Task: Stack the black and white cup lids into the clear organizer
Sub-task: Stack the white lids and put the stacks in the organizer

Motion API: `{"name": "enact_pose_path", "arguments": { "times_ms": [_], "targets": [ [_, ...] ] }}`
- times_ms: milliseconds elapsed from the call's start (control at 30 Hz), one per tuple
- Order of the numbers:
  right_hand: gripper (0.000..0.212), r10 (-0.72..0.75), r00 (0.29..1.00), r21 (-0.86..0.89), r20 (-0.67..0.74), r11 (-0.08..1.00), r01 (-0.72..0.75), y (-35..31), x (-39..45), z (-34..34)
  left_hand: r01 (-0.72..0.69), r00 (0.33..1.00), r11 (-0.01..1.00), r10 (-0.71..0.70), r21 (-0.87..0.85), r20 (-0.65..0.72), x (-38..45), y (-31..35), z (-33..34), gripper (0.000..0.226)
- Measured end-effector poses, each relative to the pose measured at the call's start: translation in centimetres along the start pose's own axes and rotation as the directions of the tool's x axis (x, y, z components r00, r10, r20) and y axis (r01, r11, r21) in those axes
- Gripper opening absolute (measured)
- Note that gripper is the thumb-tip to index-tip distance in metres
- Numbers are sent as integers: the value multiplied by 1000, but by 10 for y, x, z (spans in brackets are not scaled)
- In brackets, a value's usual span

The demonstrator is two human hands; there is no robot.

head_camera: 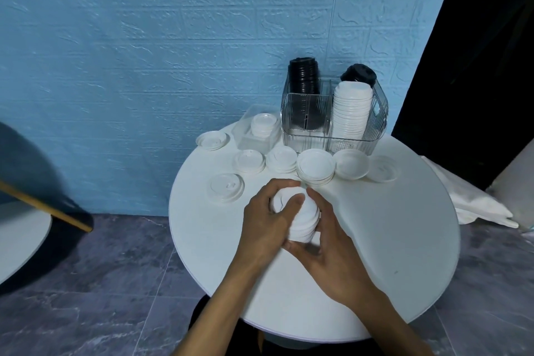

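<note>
— Nearest the edge?
— Left hand [267, 221] and right hand [323, 243] clasp a white lid stack [300, 217] above the table [375, 240]. Light, slick; likely to splay, so grip its ends.
— Beyond?
— Loose lids [315, 169], then the clear organizer [332, 113], part-filled.

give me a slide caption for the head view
Both hands grip a white lid stack before the clear organizer.

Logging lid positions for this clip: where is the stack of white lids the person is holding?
In the head view, the stack of white lids sits just above the round table, near its middle, gripped between the left hand and right hand.
</note>
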State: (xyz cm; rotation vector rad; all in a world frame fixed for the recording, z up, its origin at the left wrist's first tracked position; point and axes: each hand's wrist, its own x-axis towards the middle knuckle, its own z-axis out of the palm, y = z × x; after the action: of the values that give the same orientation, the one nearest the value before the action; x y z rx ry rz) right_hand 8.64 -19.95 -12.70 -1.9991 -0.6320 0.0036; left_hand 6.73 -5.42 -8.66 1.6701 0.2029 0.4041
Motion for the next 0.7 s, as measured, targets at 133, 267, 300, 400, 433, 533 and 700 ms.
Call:
{"name": "enact_pose_path", "arguments": {
  "times_ms": [133, 267, 300, 400, 433, 533, 700],
  "targets": [
    [90, -14, 1000, -20, 0, 1000, 14, 0, 0, -4, -18, 999, 999, 19, -28, 34, 7, 12, -9, 29],
    [91, -25, 1000, -42, -12, 999, 25, 5, 1, -10, -86, 996, 979, 81, 184, 29, 37, 8, -23, 32],
    [91, -24, 1000, -41, -17, 999, 23, 7, 0, -12, -96, 994, 956, 78, 278, 76, 46, 3, -24, 39],
    [91, -22, 999, -37, -28, 999, 21, 10, -2, -18, -182, 971, 850, 78, 495, 225, 67, -11, -23, 48],
    [90, -22, 999, -31, -30, 999, 21, 10, -3, -20, -200, 960, 824, 56, 530, 275, 73, -16, -22, 50],
    [90, -22, 999, -30, -38, 999, 21, 13, -6, -26, -200, 927, 792, -39, 577, 374, 81, -21, -21, 53],
    [92, 9, 999, -14, -45, 1000, -9, 20, -10, -34, -297, 880, 722, -47, 625, 472, 86, -28, -18, 74]
  ]
}}
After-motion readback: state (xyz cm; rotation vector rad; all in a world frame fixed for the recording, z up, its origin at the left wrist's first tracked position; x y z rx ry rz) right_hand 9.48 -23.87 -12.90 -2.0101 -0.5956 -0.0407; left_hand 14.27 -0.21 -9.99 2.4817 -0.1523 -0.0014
